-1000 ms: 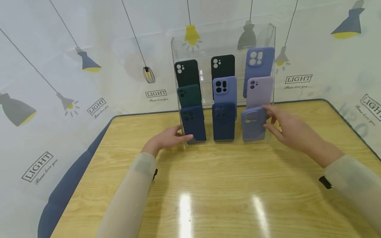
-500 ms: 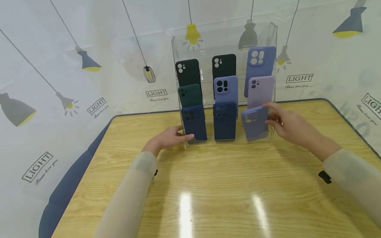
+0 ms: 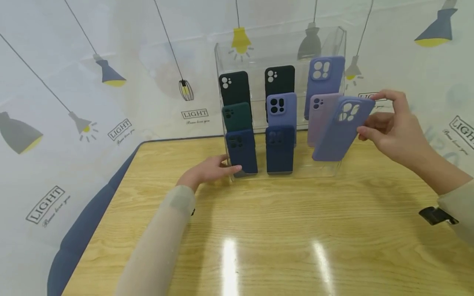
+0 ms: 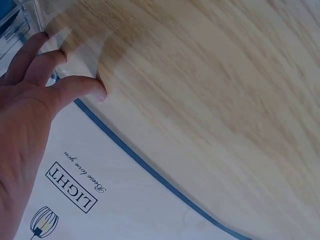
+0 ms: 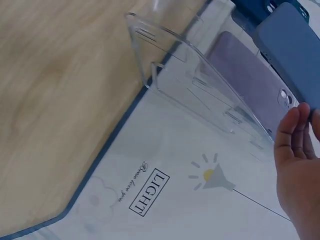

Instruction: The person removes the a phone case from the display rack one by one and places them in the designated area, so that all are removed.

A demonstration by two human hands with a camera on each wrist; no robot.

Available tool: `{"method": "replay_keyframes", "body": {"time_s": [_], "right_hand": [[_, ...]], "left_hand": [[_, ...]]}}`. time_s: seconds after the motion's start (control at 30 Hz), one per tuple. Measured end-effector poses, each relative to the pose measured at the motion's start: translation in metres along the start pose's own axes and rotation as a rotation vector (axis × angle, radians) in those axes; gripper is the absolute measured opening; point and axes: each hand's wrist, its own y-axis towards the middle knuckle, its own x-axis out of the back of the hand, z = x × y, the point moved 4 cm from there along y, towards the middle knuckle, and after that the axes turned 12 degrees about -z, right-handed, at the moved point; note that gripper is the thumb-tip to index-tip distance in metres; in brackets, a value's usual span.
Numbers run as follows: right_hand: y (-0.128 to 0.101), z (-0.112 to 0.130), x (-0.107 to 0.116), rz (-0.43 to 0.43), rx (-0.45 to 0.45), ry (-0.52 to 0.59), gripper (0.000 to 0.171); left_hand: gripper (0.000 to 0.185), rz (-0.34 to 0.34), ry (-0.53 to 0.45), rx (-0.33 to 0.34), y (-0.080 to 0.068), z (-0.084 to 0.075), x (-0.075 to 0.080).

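Note:
A clear acrylic display stand stands on the table, with phone cases leaning in its three tiers. My left hand grips its lower left edge, thumb in front near a navy phone case; in the left wrist view the fingers meet the clear edge. My right hand pinches a periwinkle phone case by its right edge. This case tilts in front of the stand's right column and partly hides a lilac phone case. In the right wrist view, the held case shows at the upper right.
A dark green case and a black case fill the left column. Another navy case, a periwinkle case and a black case stand in the middle. Behind the wooden table hangs a lamp-printed cloth.
My right hand has lifted the periwinkle phone case out of the stand's bottom right slot, up and to the right, tilting it. The left hand has stayed at the stand's edge.

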Motion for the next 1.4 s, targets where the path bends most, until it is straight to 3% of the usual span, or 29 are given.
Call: {"method": "replay_keyframes", "body": {"time_s": [0.13, 0.43, 0.73, 1.13, 1.4], "right_hand": [[-0.016, -0.013, 0.004, 0.091, -0.191, 0.004, 0.071], [-0.057, -0.043, -0.007, 0.306, -0.250, -0.027, 0.068], [-0.091, -0.066, -0.025, 0.615, -0.519, 0.026, 0.072], [-0.100, -0.086, -0.041, 0.708, -0.654, 0.062, 0.078], [-0.098, -0.091, -0.046, 0.697, -0.684, 0.045, 0.079]], "left_hand": [[0.113, 0.007, 0.009, 0.005, 0.000, -0.001, 0.000], [0.113, 0.019, 0.014, 0.000, 0.004, 0.000, 0.000], [0.108, 0.008, 0.045, -0.037, 0.004, -0.003, 0.003], [0.108, 0.018, -0.004, -0.004, 0.003, -0.003, -0.001], [0.108, 0.026, -0.006, 0.018, 0.002, -0.004, 0.001]]}}
